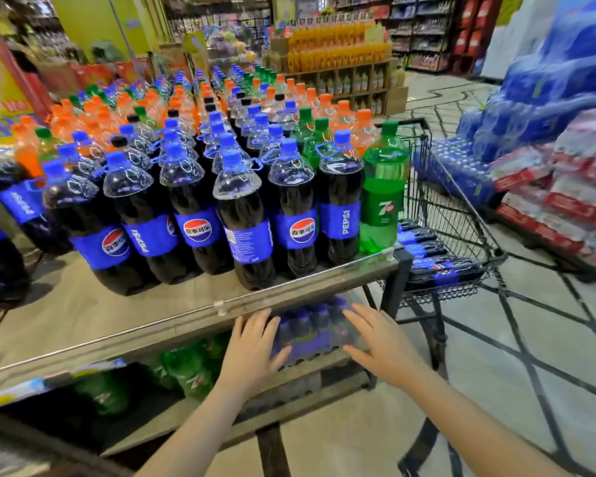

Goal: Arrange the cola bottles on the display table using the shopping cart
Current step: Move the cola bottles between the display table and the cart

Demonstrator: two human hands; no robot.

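Large Pepsi cola bottles [245, 215] with blue caps and labels stand in rows on the display table [117, 325], beside orange and green soda bottles. A shrink-wrapped pack of small cola bottles [313, 332] sits on the shelf under the tabletop. My left hand [252, 352] lies with straight fingers on the pack's left side. My right hand [379, 342] reaches with spread fingers to its right side. The black wire shopping cart [455, 208] stands at the table's right end with several cola bottles [427, 249] lying in it.
A green 7up bottle [382, 191] stands at the table's front right corner. Green bottle packs [186, 370] fill the lower shelf to the left. Stacked blue and red drink packs [558, 160] rise at the right. Tiled floor lies between them and the cart.
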